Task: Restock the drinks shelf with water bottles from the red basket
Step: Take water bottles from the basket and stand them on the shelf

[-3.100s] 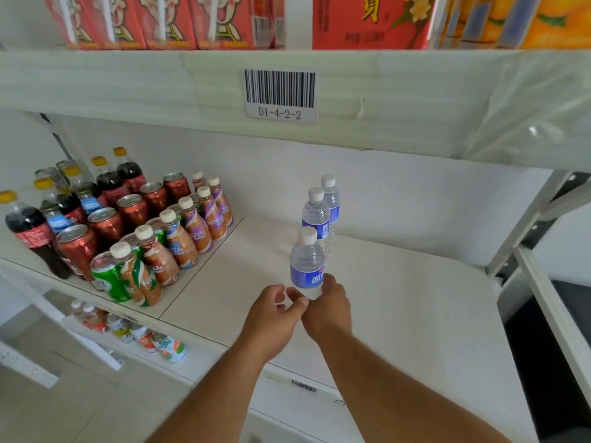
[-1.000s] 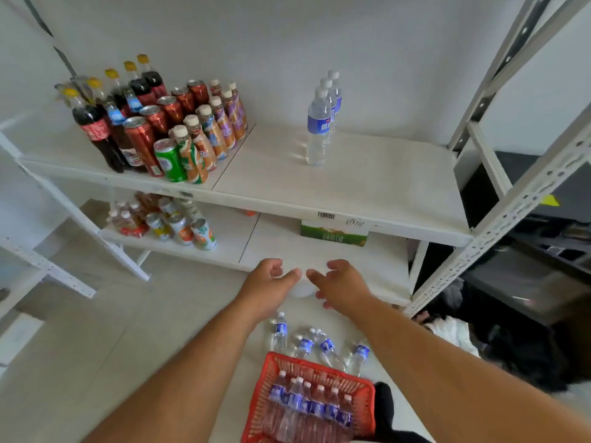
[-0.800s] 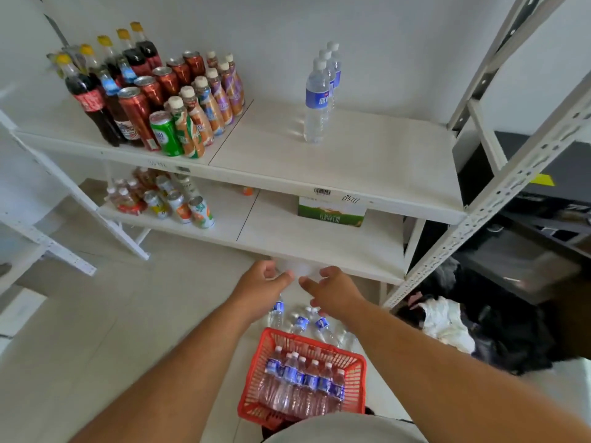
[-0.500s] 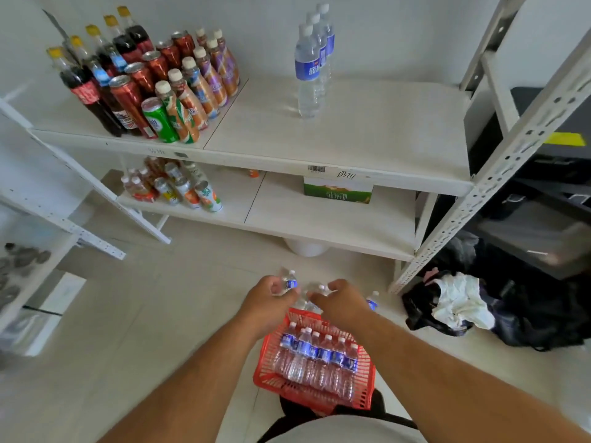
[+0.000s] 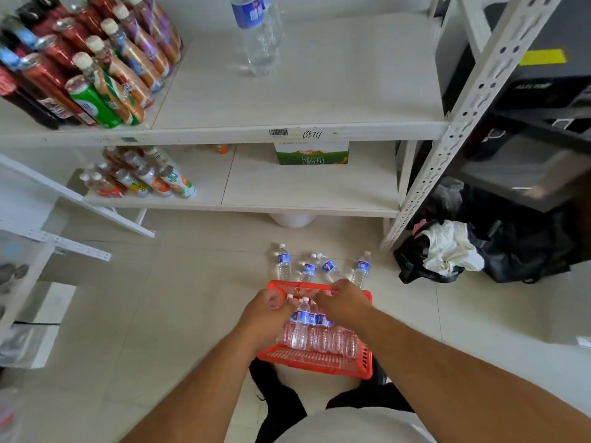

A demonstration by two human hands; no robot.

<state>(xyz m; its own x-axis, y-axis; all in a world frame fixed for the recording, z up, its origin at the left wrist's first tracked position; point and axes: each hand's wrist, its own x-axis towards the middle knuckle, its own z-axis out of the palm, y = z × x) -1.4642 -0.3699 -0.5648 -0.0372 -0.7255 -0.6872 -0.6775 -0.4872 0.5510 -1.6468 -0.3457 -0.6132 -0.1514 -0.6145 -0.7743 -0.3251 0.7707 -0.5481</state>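
A red basket (image 5: 316, 362) sits on the floor in front of my knees, with several water bottles (image 5: 302, 327) standing in it. My left hand (image 5: 267, 311) and my right hand (image 5: 347, 303) are both down over the bottle tops, fingers curled. Whether either hand grips a bottle is hidden. Several more water bottles (image 5: 283, 262) stand on the floor just beyond the basket. On the drinks shelf (image 5: 319, 91) above, a short row of water bottles (image 5: 259, 36) stands near the back middle.
Soda bottles and cans (image 5: 89, 65) fill the shelf's left part. The lower shelf holds small drinks (image 5: 144, 177) and a green carton (image 5: 311, 153). A perforated metal upright (image 5: 447, 139) stands to the right, with black bags and a white cloth (image 5: 454, 251) beside it.
Both hands left the bottle on the shelf and came down to the basket on the floor. The view has tilted down with them, and the hands now rest on the bottle tops.
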